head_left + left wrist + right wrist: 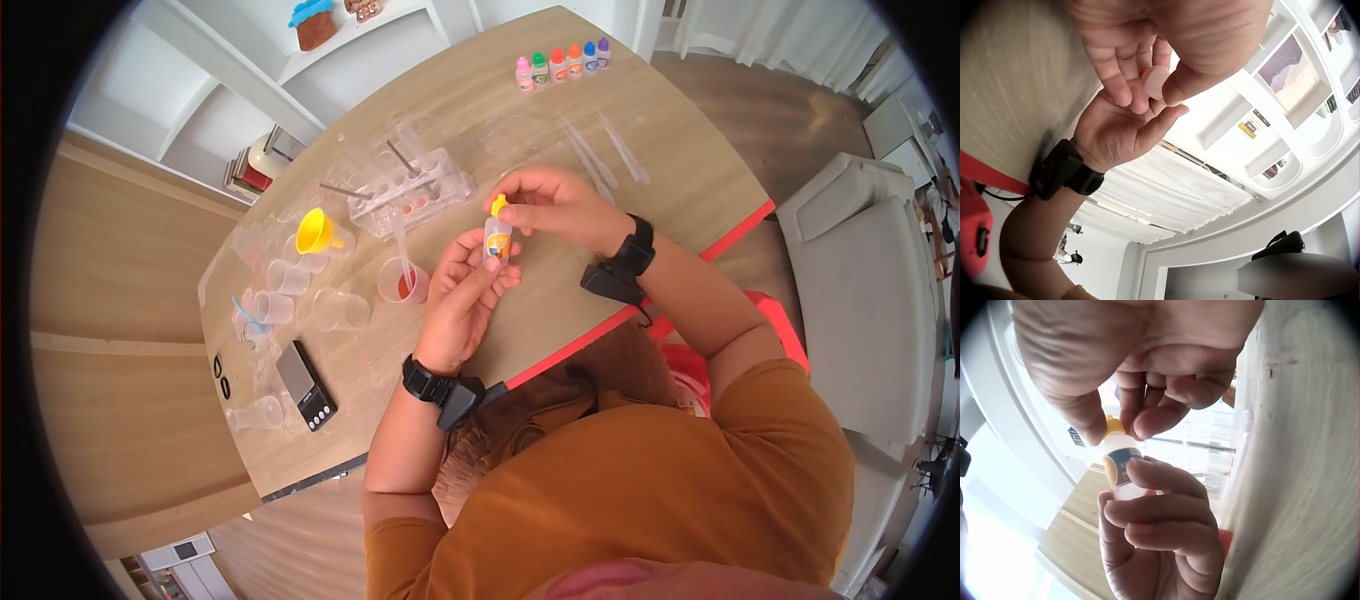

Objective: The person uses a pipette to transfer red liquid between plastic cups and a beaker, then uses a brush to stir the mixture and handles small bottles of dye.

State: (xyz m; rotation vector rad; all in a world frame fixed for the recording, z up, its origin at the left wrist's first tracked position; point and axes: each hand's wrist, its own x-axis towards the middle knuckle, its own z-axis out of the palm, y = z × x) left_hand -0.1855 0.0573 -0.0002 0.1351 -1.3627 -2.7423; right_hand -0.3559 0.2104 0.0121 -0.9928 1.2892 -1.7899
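A small clear dropper bottle [497, 243] with a yellow cap [499, 205] and a printed label is held upright above the table. My left hand [462, 300] grips its body between thumb and fingers. My right hand [560, 208] pinches the yellow cap from above, thumb on one side and forefinger on the other. In the right wrist view the cap [1114, 427] sits on the bottle's neck, and the label [1124, 464] shows blue and yellow. Mostly the bottle's pale base [1156, 82] shows in the left wrist view. Just left of my left hand stands a cup [404, 284] with red liquid and a pipette in it.
A clear test tube rack [412, 194] stands ahead. Several clear cups [288, 277], a yellow funnel [314, 232] and a black scale [306, 384] are on the left. Several capped dropper bottles [558, 66] line the far edge, with plastic pipettes [625, 150] nearer.
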